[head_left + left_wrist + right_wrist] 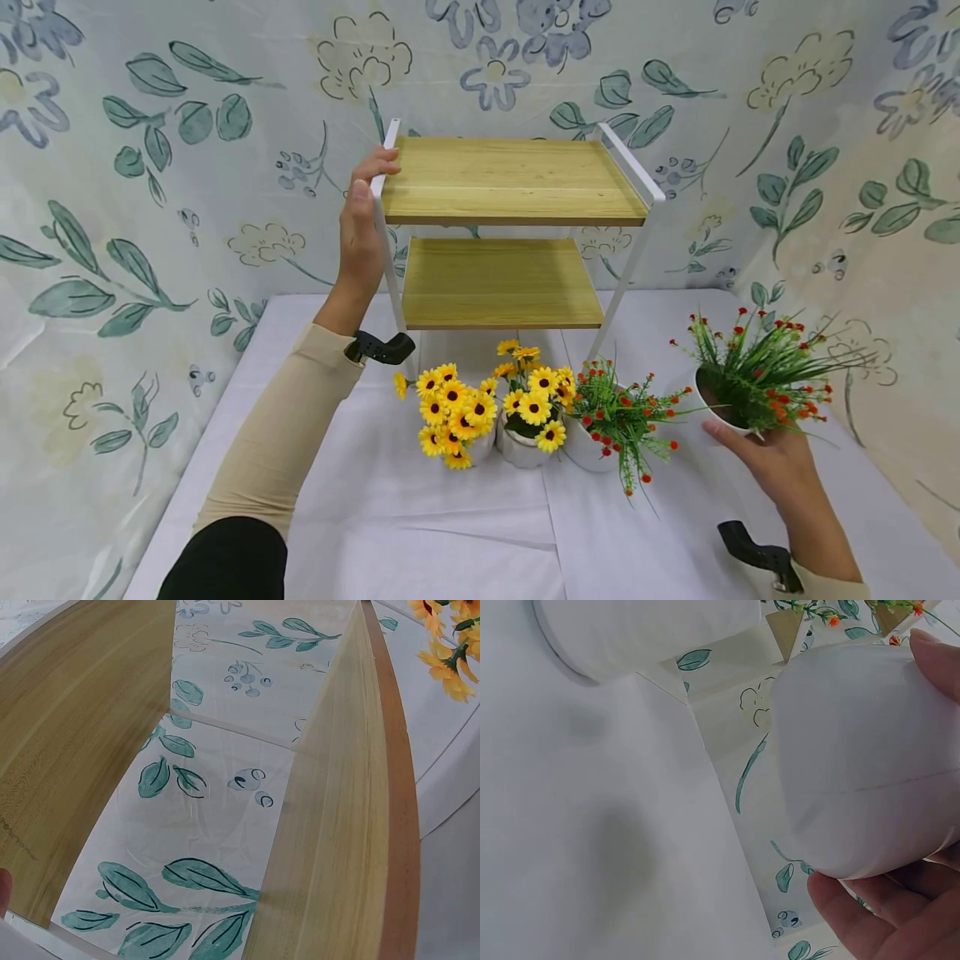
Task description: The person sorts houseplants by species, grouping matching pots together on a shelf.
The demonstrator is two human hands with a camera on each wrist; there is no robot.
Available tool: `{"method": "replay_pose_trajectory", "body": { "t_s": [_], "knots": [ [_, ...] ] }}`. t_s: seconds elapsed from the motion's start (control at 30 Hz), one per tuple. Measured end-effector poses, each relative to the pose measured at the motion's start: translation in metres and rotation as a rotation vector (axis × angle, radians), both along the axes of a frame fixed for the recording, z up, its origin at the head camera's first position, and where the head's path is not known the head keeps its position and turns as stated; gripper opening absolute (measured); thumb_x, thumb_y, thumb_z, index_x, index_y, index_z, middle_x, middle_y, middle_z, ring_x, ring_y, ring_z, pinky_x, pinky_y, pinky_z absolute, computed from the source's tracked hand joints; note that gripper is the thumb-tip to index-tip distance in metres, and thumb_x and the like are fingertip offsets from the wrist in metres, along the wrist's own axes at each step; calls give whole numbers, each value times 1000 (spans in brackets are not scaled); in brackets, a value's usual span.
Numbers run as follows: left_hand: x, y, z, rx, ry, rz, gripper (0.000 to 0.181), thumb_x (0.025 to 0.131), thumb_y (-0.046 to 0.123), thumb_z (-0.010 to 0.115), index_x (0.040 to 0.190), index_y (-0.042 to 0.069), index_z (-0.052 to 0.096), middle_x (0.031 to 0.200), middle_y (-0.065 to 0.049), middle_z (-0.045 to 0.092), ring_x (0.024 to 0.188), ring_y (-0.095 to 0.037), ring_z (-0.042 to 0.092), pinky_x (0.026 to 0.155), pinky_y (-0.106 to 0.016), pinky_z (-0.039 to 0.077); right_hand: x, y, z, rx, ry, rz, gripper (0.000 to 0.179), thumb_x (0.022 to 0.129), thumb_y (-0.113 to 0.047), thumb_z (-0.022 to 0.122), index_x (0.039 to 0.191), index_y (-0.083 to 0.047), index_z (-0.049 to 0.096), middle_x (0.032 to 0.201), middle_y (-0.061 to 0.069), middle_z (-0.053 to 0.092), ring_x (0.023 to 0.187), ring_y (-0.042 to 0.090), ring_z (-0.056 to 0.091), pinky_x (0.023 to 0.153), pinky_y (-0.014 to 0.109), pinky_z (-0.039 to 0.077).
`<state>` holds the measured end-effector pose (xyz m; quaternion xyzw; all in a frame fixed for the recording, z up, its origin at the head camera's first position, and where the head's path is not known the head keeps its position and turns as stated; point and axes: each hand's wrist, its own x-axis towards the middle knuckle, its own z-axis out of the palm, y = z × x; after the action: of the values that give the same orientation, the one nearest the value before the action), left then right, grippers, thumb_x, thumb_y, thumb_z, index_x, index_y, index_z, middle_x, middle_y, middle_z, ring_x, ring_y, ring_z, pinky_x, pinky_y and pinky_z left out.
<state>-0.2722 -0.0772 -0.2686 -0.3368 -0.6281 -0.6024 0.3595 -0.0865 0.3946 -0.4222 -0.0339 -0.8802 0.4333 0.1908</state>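
Observation:
A two-tier shelf rack (517, 179) with wooden boards and a white frame stands at the back of the table. My left hand (362, 237) grips its upper left side rail, fingers over the edge. To the right, my right hand (787, 471) holds a white flowerpot (862, 757) tilted above the table, thumb on one side and fingers on the other. Green grass-like leaves with small red flowers (772, 375) spill out of that pot. In the left wrist view the shelf's lower board (322, 825) shows, with just a fingertip at the left edge.
Before the rack stand two pots of yellow flowers (457, 412), (534, 408) and another pot of red flowers (626, 412). A white cloth (420, 533) covers the table. Floral-patterned sheeting (285, 108) hangs behind and at both sides.

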Motion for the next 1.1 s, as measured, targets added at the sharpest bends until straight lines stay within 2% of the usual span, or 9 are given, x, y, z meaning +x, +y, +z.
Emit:
{"method": "replay_pose_trajectory", "body": {
  "t_s": [0.23, 0.37, 0.47, 0.63, 0.8, 0.9, 1.0, 1.1],
  "knots": [
    [0, 0, 0, 3, 4, -5, 61, 95, 41, 25, 115, -12, 46, 139, -25, 43, 141, -20, 29, 116, -30, 15, 0, 0, 7, -18, -2, -31, 84, 81, -6, 75, 150, -26, 32, 129, -15, 51, 103, -4, 50, 70, 8, 46],
    [-1, 0, 1, 6, 9, -14, 58, 95, 38, 24, 114, -13, 45, 138, -26, 43, 141, -21, 29, 117, -30, 15, 0, 1, 12, -79, 13, -7, 86, 81, 0, 73, 150, -26, 29, 136, -8, 48, 111, -3, 49, 77, 5, 45],
    [-1, 0, 0, 6, 11, -15, 61, 96, 42, 25, 114, -13, 45, 138, -27, 43, 141, -21, 29, 116, -30, 15, -1, 1, 15, -104, 32, 6, 87, 80, 3, 73, 150, -25, 29, 137, -6, 47, 111, -2, 49, 78, 5, 44],
    [-1, -1, 0, 3, 7, -9, 67, 96, 49, 26, 114, -13, 45, 138, -27, 42, 141, -20, 29, 116, -30, 15, -3, 2, 22, -130, 59, 19, 87, 79, 7, 72, 150, -23, 31, 135, -8, 48, 107, -1, 51, 73, 6, 48],
    [0, 0, 0, 2, 5, -4, 66, 96, 48, 26, 114, -12, 45, 138, -27, 42, 141, -19, 30, 116, -30, 16, -8, 1, 33, -79, 99, 23, 89, 77, 9, 72, 150, -23, 31, 134, -9, 48, 104, 1, 52, 64, 9, 49],
    [0, 0, 0, 4, 8, -2, 65, 96, 47, 26, 115, -12, 46, 138, -28, 42, 141, -20, 30, 116, -31, 16, -12, 0, 40, -80, 133, 53, 92, 75, 12, 72, 150, -21, 30, 136, -5, 48, 105, 5, 51, 63, 10, 48],
    [-1, 0, 0, 4, 10, -1, 65, 96, 47, 26, 115, -12, 46, 139, -28, 42, 141, -20, 30, 116, -31, 17, -14, -2, 46, -133, 164, 104, 92, 74, 16, 71, 149, -19, 31, 137, -1, 47, 107, 8, 51, 66, 9, 49],
    [-2, 0, -1, 3, 11, -1, 65, 96, 47, 26, 115, -12, 46, 139, -27, 42, 141, -20, 30, 116, -31, 17, -16, -3, 51, -229, 190, 167, 91, 73, 20, 69, 149, -15, 32, 138, 4, 47, 112, 9, 50, 71, 10, 51]
  ]
}}
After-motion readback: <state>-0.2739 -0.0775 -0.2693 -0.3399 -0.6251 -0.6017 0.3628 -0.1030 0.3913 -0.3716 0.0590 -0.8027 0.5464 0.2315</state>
